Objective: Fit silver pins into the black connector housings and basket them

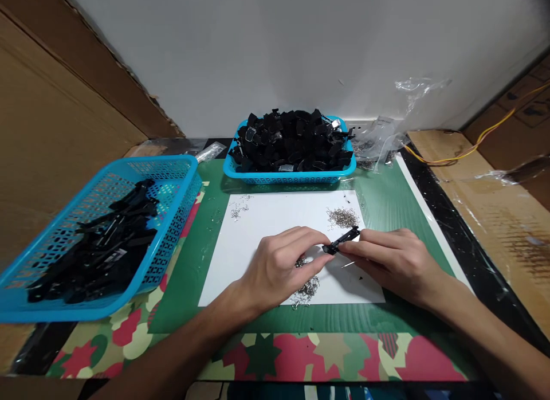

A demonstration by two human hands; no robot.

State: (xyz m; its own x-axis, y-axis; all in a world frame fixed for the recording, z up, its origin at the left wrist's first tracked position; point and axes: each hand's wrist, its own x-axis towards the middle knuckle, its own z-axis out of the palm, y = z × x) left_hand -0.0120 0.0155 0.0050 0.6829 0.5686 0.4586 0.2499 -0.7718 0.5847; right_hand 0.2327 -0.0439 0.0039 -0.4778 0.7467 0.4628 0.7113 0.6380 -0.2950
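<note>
Over the white sheet (258, 228), a small, narrow black plastic part (342, 240) is held tilted between both hands. My left hand (286, 259) pinches its near left end between thumb and fingers. At its right side, the closed fingers of my right hand (395, 257) press against it. A thin metal point (348, 264) sticks out beneath the right fingers; what it belongs to is hidden. Partly behind my left hand lies a pile of small silvery springs or clips (306, 290). Beyond the part is a pile of finer brownish wire pieces (342, 217).
A blue basket (290, 176) heaped with black plastic pieces stands at the back. Another blue basket (172, 239) at left holds longer black parts. Tiny wire bits (238, 208) lie on the sheet's far left. Clear plastic bags (378, 139) and a yellow cable (476, 148) are at back right.
</note>
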